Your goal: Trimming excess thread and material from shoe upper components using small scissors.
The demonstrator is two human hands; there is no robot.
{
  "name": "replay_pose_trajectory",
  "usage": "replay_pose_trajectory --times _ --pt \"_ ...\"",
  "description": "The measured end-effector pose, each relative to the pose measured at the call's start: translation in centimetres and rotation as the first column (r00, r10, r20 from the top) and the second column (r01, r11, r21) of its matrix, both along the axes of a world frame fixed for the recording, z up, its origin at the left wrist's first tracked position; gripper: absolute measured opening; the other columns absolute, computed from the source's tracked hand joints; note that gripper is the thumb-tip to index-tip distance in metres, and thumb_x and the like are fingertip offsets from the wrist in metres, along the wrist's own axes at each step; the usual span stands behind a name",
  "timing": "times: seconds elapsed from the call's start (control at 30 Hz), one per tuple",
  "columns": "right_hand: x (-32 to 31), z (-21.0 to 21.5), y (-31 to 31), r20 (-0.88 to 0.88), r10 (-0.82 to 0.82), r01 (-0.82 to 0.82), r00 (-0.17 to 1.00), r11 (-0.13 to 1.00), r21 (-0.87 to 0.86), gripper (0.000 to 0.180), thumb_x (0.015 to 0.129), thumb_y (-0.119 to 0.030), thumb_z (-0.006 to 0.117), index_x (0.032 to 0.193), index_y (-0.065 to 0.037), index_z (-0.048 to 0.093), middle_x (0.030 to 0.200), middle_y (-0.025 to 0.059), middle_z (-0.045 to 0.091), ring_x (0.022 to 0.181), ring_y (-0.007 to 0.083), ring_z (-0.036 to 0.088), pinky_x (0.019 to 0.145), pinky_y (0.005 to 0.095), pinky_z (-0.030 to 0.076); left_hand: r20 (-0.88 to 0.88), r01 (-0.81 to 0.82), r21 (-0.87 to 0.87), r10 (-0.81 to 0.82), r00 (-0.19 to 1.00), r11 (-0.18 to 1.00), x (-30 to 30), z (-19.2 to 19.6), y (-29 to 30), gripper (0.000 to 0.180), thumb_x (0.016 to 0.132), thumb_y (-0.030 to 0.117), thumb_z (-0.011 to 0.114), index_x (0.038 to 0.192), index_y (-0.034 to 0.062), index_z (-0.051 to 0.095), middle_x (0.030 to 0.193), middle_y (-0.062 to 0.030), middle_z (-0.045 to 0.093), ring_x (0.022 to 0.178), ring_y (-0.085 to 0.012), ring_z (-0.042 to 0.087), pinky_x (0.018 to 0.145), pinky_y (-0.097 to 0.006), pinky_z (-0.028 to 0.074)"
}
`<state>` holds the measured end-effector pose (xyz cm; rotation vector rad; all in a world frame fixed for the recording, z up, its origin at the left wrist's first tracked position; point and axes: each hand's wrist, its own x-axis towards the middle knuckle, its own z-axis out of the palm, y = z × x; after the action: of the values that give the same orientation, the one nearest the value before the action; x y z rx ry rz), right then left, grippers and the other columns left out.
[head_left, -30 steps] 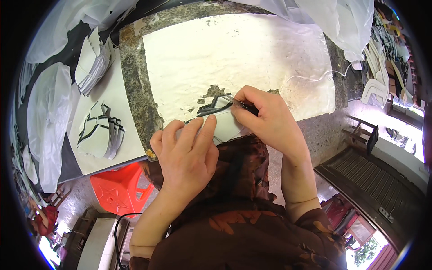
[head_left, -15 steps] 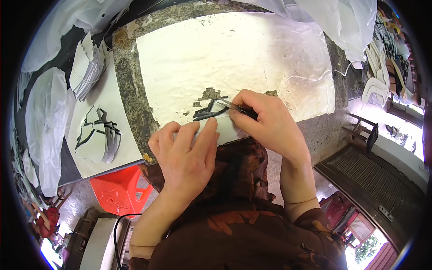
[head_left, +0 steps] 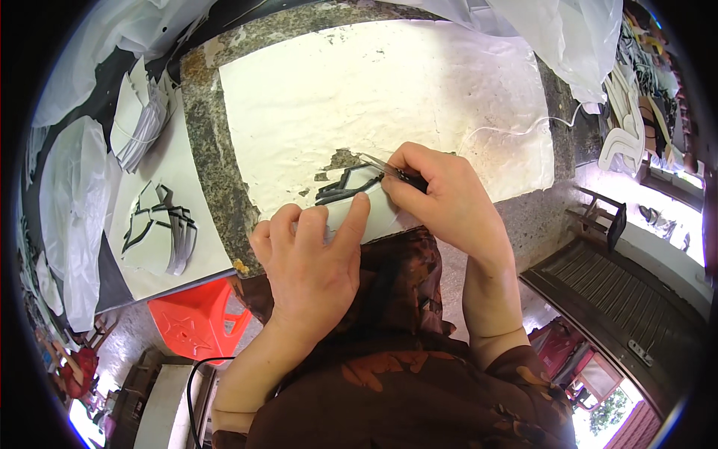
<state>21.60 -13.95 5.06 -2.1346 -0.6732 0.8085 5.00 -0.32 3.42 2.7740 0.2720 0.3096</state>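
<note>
A white cut piece with black edging (head_left: 348, 183) lies at the near edge of the white work sheet (head_left: 336, 90). My left hand (head_left: 310, 262) rests its spread fingertips on the lower part of this piece, index finger beside the black edge. Pinched in my right hand (head_left: 441, 187) is a slim pointed metal tool with a dark handle (head_left: 404, 176). Its tip points to the upper left, just above the right end of the black edging. Whether it is scissors or tweezers I cannot tell. My palm hides part of the handle.
On the left, a fanned stack of black-edged white pieces (head_left: 161, 232) lies below a tied bundle of white pieces (head_left: 138, 116). Clear plastic bags (head_left: 75, 202) lie at far left. A red stool (head_left: 196, 322) stands beneath the table's left side. A white cord (head_left: 516, 132) crosses the sheet's right part.
The tool's tip has moved up slightly, off the black-edged piece. My left index finger has shifted a little to the right and straightened; the piece lies slightly further left in view.
</note>
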Motion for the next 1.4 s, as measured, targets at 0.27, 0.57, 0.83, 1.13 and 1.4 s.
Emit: replay_pose_trajectory --times 0.27,0.57,0.83,1.13,1.4 --pt "0.0 -0.1 0.4 -0.023 -0.053 0.052 0.998 0.998 -0.034 0.015 0.093 -0.016 0.069 0.095 0.000 0.066 0.071 0.0075 0.067 0.063 0.0145 0.065 0.061 0.0311 0.050 -0.018 0.005 -0.011 -0.005 1.000 1.000 0.1 0.0 -0.1 0.051 0.081 0.018 0.076 0.131 0.0271 0.072 0.108 -0.0039 0.050 0.109 -0.0284 0.050 0.093 -0.047 0.036" --pt "-0.2 -0.2 0.8 0.084 0.016 -0.006 0.996 0.993 -0.117 0.018 0.091 -0.015 0.071 0.104 -0.002 0.069 0.079 0.0076 0.071 0.072 0.0143 0.068 0.069 0.0291 0.052 0.022 -0.101 -0.132 0.105 0.994 0.986 -0.1 -0.5 -0.3 0.050 0.089 0.019 0.076 0.139 0.0138 0.068 0.122 -0.0086 0.055 0.114 -0.0313 0.051 0.097 -0.046 0.037" --pt "-0.4 0.3 -1.4 -0.084 -0.029 0.036 0.996 0.996 0.086 0.022 0.088 -0.009 0.076 0.109 0.000 0.074 0.092 0.0077 0.075 0.080 0.0136 0.066 0.075 0.0293 0.053 0.085 -0.058 -0.127 0.069 0.994 0.990 -0.5 -0.7 -0.1 0.045 0.091 0.017 0.078 0.133 0.0080 0.066 0.127 -0.0133 0.055 0.117 -0.0340 0.053 0.101 -0.046 0.039" --pt "-2.0 -0.5 -1.5 0.235 -0.070 0.004 0.970 0.963 0.271 0.020 0.079 0.001 0.078 0.098 -0.002 0.075 0.089 0.0083 0.073 0.081 0.0219 0.068 0.073 0.0316 0.053 0.193 -0.014 -0.170 0.047 0.980 0.985 0.7 -0.6 0.4 0.032 0.083 0.013 0.080 0.112 0.0102 0.065 0.114 -0.0096 0.061 0.110 -0.0317 0.056 0.096 -0.044 0.039" --pt "-2.5 -0.5 -2.0 0.301 -0.003 -0.082 0.954 0.960 0.269 0.025 0.076 0.003 0.078 0.099 -0.004 0.075 0.087 0.0072 0.071 0.078 0.0208 0.065 0.071 0.0302 0.052 0.093 0.001 -0.307 0.029 0.995 0.952 1.2 -0.2 1.0 0.023 0.084 0.014 0.076 0.105 0.0100 0.068 0.093 -0.0037 0.065 0.095 -0.0276 0.057 0.091 -0.041 0.039"
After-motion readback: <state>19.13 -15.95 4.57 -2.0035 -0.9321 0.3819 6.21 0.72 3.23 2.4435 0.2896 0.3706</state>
